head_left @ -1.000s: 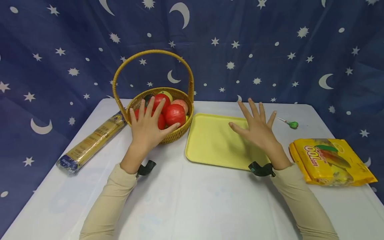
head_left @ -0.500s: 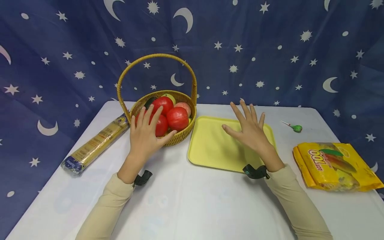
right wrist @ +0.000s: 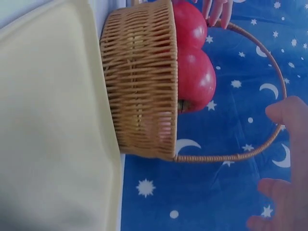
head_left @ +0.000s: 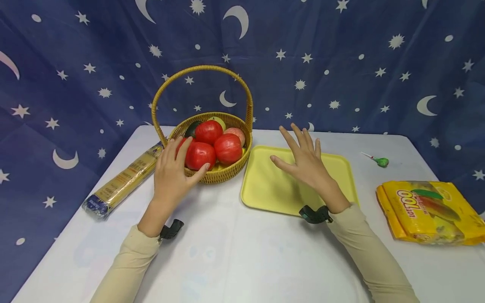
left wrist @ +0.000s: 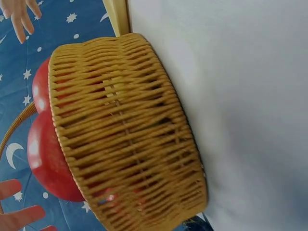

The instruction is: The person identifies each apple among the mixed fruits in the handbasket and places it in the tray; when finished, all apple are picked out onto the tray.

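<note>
My left hand (head_left: 169,172) hovers at the front left of a wicker basket (head_left: 223,174), fingers spread and holding nothing. In the head view it overlaps the basket's left side and part of a red fruit. Several red fruits (head_left: 228,148) fill the basket, with a dark green one (head_left: 193,128), a yellow-green one (head_left: 218,122) and a pinkish one (head_left: 235,134) behind them. Over the yellow tray (head_left: 265,185) my right hand (head_left: 303,162) is raised with fingers apart, also holding nothing. The left wrist view shows the basket's woven side (left wrist: 125,134) close up.
A long clear pack of spaghetti (head_left: 126,176) lies slanted left of the basket. On the right are a green-wrapped lollipop (head_left: 382,162) and a yellow snack bag (head_left: 432,212) with a mango picture. A dark blue star-and-moon cloth (head_left: 288,63) hangs behind the white table (head_left: 227,252).
The left hand has moved left and down, uncovering more of the red fruits. My right hand has shifted left over the tray. The whole view has also shifted slightly.
</note>
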Motion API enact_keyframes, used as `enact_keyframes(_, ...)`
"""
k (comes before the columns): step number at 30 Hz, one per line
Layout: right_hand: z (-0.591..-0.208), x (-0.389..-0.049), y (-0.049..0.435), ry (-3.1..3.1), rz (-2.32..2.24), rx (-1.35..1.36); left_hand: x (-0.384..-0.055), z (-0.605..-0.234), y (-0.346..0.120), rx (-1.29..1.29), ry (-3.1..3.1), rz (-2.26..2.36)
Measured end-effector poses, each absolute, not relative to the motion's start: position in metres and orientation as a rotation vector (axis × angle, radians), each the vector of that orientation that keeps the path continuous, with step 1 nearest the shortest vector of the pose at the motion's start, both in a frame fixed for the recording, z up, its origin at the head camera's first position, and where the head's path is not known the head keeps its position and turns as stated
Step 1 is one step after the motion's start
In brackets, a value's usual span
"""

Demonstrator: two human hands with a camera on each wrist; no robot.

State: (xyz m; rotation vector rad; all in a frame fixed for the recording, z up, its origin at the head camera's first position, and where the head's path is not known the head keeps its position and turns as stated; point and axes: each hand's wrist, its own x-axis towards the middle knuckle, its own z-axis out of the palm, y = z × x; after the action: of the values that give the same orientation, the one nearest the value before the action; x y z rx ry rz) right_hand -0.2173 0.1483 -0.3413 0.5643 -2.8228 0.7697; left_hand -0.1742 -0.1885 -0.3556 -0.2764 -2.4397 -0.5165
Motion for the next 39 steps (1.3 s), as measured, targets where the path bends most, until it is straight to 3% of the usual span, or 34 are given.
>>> enact_keyframes(39, -0.354, -0.223, 0.08, -2.612, 0.966, 0.858, -0.178, -0.376, -0.215, -0.134, -2.51, -0.543)
